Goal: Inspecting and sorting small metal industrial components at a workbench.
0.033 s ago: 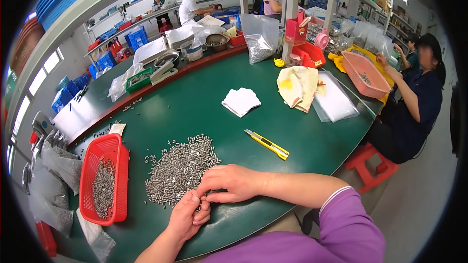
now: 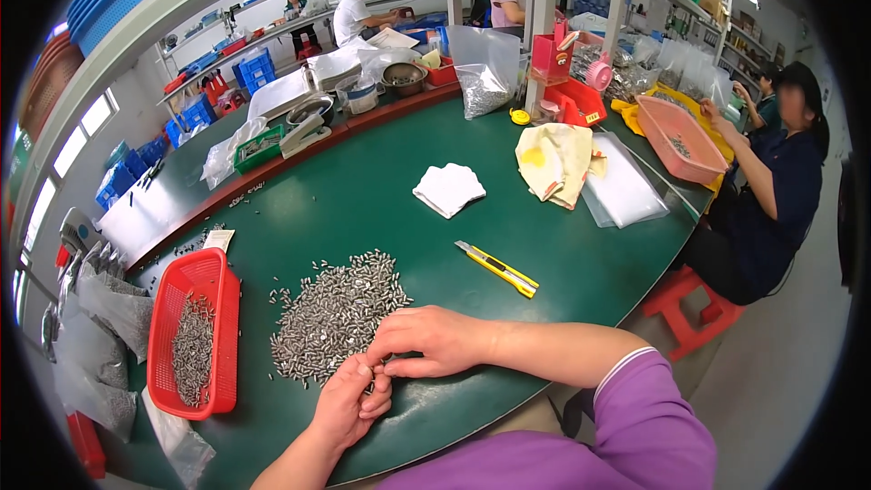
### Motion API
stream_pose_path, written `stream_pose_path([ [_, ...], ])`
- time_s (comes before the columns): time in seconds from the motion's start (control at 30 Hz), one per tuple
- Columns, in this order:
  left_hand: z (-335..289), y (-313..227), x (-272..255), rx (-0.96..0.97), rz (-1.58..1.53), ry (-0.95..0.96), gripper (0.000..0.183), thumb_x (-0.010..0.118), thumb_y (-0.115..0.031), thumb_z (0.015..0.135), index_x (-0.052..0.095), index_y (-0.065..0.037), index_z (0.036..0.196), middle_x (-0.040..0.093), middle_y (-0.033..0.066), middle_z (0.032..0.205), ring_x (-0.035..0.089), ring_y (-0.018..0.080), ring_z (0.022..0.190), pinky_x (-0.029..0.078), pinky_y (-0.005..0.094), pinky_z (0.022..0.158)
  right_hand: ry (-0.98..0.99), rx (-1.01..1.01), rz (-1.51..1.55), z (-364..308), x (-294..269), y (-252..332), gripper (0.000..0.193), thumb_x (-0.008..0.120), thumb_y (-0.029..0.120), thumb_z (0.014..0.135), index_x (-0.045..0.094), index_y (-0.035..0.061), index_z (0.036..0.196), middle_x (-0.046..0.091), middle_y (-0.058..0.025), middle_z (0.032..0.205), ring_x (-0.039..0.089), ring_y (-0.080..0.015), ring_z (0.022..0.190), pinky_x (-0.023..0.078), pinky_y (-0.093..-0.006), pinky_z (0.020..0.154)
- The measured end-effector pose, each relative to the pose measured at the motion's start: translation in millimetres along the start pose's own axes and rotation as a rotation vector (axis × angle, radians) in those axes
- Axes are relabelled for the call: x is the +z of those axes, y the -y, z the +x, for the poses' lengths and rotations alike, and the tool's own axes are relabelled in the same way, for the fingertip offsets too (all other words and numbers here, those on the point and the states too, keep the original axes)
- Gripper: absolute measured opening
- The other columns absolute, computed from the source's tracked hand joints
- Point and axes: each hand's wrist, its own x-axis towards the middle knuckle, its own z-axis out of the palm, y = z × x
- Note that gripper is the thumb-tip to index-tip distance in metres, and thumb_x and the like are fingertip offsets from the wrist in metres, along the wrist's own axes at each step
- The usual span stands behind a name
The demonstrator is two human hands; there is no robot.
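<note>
A heap of small metal pins (image 2: 331,318) lies on the green table in front of me. At its near right edge my left hand (image 2: 349,399) and my right hand (image 2: 434,340) meet, fingertips pinched together. Whatever sits between the fingers is too small and too covered to make out. To the left of the heap stands a red perforated basket (image 2: 230,336), with more of the same pins (image 2: 192,349) inside. A yellow utility knife (image 2: 496,269) rests to the right of the heap, its tip pointing up and left.
Farther off lie a folded white cloth (image 2: 449,191), a cream cloth (image 2: 553,159) and clear plastic bags (image 2: 626,186). Filled bags (image 2: 95,354) crowd the left edge. A person (image 2: 771,172) sits at the right beside a pink basket (image 2: 680,141); others work behind.
</note>
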Motion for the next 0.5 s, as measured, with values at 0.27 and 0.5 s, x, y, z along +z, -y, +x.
stream_pose_path([
  [0.27,0.6,1.1,-0.2,-0.01,-0.029,0.011,0.015,0.041,-0.019,0.094,0.045,-0.005,0.096,0.049,0.0057,0.079,0.034,0.0082,0.05,0.028,0.0193,0.043,-0.022,0.048,0.075,-1.4,1.7,-2.6,0.015,0.06,0.015,0.081,0.057,0.0091,0.094,0.056,-0.0061,0.081,0.057,-0.0204,0.073,0.047,-0.0325,0.065],
  [0.5,-0.3,0.4,1.1,-0.006,0.006,-0.026,0.016,0.041,-0.019,0.094,0.045,-0.004,0.096,0.049,0.0047,0.077,0.033,0.0075,0.048,0.028,0.0194,0.043,0.069,0.118,0.052,-0.4,-1.1,1.4,0.02,0.062,0.013,0.079,0.058,0.0063,0.097,0.059,-0.0064,0.087,0.056,-0.0234,0.08,0.047,-0.0334,0.07],
])
